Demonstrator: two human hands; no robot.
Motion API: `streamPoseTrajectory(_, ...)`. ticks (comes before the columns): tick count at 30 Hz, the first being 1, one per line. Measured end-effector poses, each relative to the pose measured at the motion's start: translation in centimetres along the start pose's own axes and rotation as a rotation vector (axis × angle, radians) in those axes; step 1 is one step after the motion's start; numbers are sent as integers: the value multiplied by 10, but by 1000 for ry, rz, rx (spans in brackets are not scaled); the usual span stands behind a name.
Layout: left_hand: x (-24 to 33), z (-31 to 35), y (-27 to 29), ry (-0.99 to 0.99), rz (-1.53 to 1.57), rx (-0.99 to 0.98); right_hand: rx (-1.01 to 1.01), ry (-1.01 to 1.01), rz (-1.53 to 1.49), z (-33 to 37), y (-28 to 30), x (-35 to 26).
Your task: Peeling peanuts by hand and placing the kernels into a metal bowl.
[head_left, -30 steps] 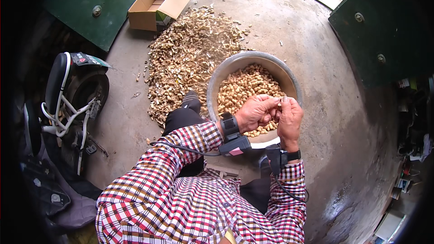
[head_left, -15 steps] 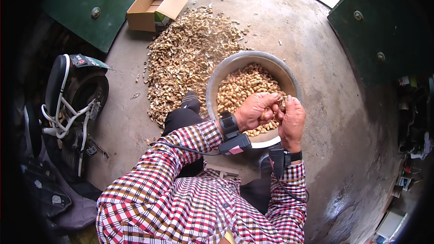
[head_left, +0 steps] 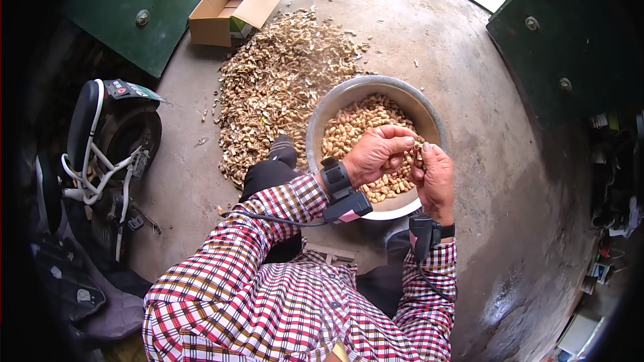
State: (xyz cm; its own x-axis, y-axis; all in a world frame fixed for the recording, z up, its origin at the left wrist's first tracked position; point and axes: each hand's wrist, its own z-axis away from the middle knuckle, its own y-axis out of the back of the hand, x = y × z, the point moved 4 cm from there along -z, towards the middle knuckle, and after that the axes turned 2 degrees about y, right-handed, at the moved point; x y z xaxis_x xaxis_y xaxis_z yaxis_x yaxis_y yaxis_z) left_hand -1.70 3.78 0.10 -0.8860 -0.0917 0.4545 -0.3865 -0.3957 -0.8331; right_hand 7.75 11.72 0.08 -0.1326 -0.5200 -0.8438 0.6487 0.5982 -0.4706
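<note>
Down by the wrists, here's the first snag candidate: a black cable (head_left: 282, 223) loops off the left wrist device (head_left: 347, 206), and it could catch the basin's lip if that arm swings wide. Just beyond, the action! The right hand (head_left: 436, 177) has its grip closed on a small peanut piece (head_left: 419, 149), pinched at the fingertips over the basin's right side. The left hand (head_left: 379, 155) is right alongside, fingers curled, though whether its grip is shut on anything I can't tell. Squeeze too hard and a kernel might shoot out (tiny target, this one). Below sits the metal basin (head_left: 424, 117), loaded with whole peanuts (head_left: 355, 131); a dropped bit of husk would probably mix in among them. Past the left rim, a dark-clad foot (head_left: 283, 151) is at the edge of the shell heap (head_left: 282, 74); a careless shift could scatter it. Farthest out, the open cardboard box (head_left: 261, 0) stands at the heap's far end, where spreading shells might crowd it.
</note>
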Motion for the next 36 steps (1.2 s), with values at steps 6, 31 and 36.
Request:
streamPoseTrajectory(6, 15, 5, -7, -89, -279, -34, -83, 58, 276, 2, 1, -10)
streamPoseTrajectory(31, -4, -6, 4, 150, 55, -139, -152, 8, 205, 9, -10, -12)
streamPoseTrajectory(36, -11, -10, 9, 149, 98, -102, -47, 50, 57, 9, -7, -12)
